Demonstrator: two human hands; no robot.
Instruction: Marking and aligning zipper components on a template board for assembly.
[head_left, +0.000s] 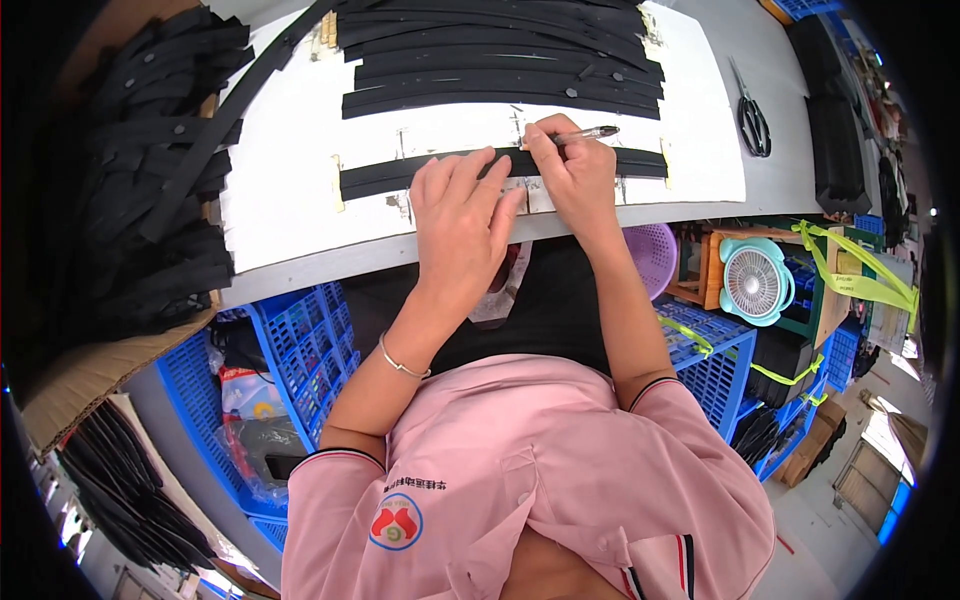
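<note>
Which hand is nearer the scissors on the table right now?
Right. The right hand, holding a pen over the black strip, sits closer to the scissors; the left hand presses the strip farther left.

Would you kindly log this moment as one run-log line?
left hand: flat on black strip | right hand: holds pen, tip at strip | surface: white board | nearby: scissors

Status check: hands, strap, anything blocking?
Left hand flat on black strap, pinning it. Right hand grips pen, tip at strap. Scissors off to right, nothing in the way.
</note>
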